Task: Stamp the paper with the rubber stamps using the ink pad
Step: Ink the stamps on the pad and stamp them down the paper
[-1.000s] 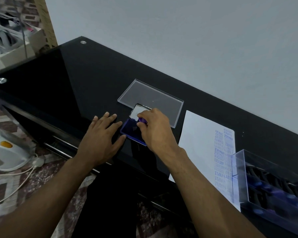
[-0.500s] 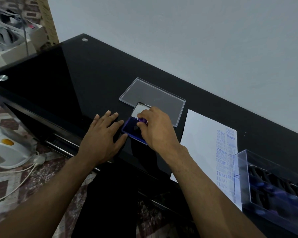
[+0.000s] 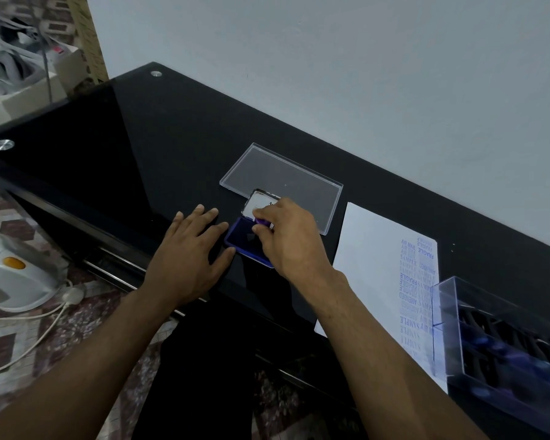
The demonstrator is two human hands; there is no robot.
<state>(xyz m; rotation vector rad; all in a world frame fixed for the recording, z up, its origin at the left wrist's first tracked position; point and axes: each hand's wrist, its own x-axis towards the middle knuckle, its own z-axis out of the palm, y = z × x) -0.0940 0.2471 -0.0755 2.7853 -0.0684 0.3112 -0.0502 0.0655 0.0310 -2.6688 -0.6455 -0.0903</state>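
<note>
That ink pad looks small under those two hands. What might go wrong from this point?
1. The ink pad sits near the front edge of the glossy black table, steadied only by the flat left hand; a hard press could slide it.
2. The right hand pinches the purple stamp close to the ink, so fingers may get stained.
3. The paper is already crowded along its right side; a new print may overlap old ones.

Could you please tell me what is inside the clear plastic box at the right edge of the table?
The clear box holds dark stamps with blue-purple knobs in rows; its walls blur them, so their count and lettering cannot be seen.
</note>
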